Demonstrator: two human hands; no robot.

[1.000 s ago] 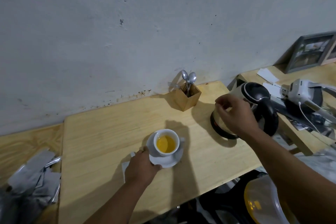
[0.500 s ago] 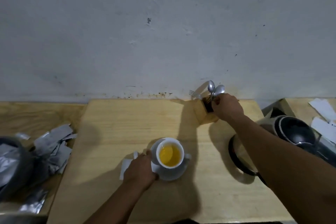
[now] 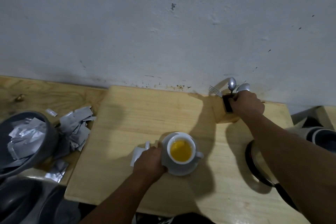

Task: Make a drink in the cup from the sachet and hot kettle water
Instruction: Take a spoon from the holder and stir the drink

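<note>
A white cup (image 3: 181,148) full of yellow liquid stands on a white saucer (image 3: 183,170) near the front of the wooden table (image 3: 145,114). My left hand (image 3: 150,160) grips the saucer's left rim and partly covers a white sachet (image 3: 137,152) lying on the table. At the back right, my right hand (image 3: 248,103) is closed on the handle of a spoon (image 3: 231,84) standing in the wooden cutlery holder (image 3: 221,115). My right forearm hides most of the kettle (image 3: 320,133) at the right edge.
A second spoon (image 3: 243,87) and a fork (image 3: 214,90) also stand in the holder. A grey bowl (image 3: 49,132) of silver sachets sits at the left, with more loose sachets (image 3: 76,127) beside it. The black kettle base (image 3: 254,165) lies front right. The wall is close behind.
My right hand left the kettle, moved back to the cutlery holder and closed on a spoon handle. The camera view swung left. My left hand stayed on the saucer.
</note>
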